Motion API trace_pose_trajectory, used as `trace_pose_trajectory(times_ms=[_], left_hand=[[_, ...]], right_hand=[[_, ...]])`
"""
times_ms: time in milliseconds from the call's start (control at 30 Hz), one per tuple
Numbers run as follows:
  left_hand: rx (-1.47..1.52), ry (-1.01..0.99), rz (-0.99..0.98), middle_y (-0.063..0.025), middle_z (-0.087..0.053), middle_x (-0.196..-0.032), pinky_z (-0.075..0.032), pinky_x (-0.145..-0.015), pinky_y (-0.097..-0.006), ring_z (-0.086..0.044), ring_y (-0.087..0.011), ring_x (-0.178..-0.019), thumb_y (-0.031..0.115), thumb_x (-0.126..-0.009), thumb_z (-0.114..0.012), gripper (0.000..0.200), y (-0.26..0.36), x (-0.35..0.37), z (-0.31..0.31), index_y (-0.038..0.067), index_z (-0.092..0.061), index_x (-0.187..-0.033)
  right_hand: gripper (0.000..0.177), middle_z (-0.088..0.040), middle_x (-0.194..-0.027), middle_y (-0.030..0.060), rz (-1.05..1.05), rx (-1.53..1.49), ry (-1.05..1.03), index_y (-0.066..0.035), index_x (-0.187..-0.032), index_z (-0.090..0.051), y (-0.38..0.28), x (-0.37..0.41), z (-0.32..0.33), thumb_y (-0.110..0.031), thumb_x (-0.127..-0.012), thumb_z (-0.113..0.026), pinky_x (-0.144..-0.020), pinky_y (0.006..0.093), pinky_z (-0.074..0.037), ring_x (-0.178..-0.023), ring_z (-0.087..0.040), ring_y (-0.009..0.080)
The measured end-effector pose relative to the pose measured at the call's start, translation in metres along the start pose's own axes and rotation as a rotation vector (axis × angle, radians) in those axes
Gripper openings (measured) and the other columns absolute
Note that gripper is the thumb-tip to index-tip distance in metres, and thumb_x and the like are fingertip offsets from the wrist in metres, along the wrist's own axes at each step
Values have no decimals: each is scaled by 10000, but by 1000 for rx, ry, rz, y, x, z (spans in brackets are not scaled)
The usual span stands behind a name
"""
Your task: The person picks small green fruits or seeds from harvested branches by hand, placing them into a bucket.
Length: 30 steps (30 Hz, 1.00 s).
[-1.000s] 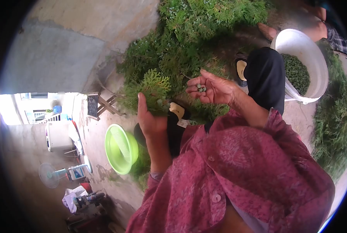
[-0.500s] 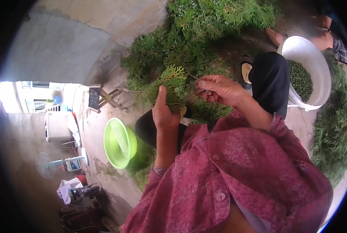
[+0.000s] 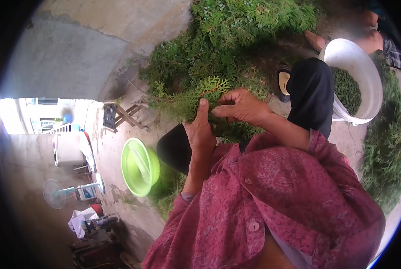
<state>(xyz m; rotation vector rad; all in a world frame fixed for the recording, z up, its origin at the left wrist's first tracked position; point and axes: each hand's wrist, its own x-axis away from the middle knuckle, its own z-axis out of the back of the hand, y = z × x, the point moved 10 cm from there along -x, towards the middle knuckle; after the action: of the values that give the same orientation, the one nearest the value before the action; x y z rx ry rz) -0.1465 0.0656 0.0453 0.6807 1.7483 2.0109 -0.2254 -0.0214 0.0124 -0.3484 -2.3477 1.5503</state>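
Observation:
My left hand (image 3: 201,134) is closed on a leafy evergreen sprig (image 3: 189,99), with the thumb pressed along it. Flat, scaly green fronds stick out beyond the fingers, yellowish at one tip. Close beside it, my right hand (image 3: 245,107) has thumb and forefinger pinched together at the sprig's edge. Its other fingers are curled, and whatever lies in them is hidden. A large heap of cut evergreen branches (image 3: 236,27) with small pale green cones lies past both hands. A white bucket (image 3: 339,53) to the right contains many small green cones (image 3: 346,89).
A lime-green basin (image 3: 154,168) with a perforated insert stands on the concrete floor at left, near a folding stool (image 3: 126,115). More cut greenery (image 3: 384,148) lies at far right. Another person's leg (image 3: 366,47) is beside the bucket. A fan (image 3: 54,193) stands farther left.
My left hand and the sprig have shifted slightly right, and the sprig now tilts across. My right hand has come closer to it; the small green cone visible in its fingers earlier is now hidden.

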Motion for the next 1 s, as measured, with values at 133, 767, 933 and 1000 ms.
trace_pose_trajectory(times_ms=[133, 767, 933, 1000], left_hand=[[230, 30, -10, -53, -555, -1007, -424, -786, -270, -519, -142, -895, 83, -836, -579, 273, -6, -6, 5, 7, -504, -1087], [323, 144, 161, -76, -585, -876, -449, -452, -273, -557, -159, -609, 173, -834, -594, 240, -20, -18, 23, 12, -544, -1005], [227, 113, -42, -75, -584, -937, -473, -674, -286, -560, -156, -803, 144, -845, -583, 249, 0, -13, 10, -11, -535, -1034], [224, 105, -90, -73, -584, -941, -465, -696, -284, -553, -153, -816, 138, -843, -586, 246, 4, -9, 4, -8, -536, -1034]], right_hand=[[209, -556, -637, 3, 45, 0, -23, -31, -792, -618, -7, 4, -1, -229, -757, -677, -459, 203, -387, -518, -497, 63], [298, -565, -677, 40, -271, -471, -138, -16, -877, -558, 28, 16, -18, -283, -786, -654, -328, 183, -276, -450, -430, 48], [253, -537, -637, 2, -159, -264, -44, -41, -837, -558, 14, 15, -17, -227, -744, -703, -363, 186, -297, -443, -423, 43], [227, -524, -625, -17, -118, -224, -34, -61, -817, -559, 10, 13, -19, -217, -742, -706, -381, 183, -307, -442, -424, 40]])
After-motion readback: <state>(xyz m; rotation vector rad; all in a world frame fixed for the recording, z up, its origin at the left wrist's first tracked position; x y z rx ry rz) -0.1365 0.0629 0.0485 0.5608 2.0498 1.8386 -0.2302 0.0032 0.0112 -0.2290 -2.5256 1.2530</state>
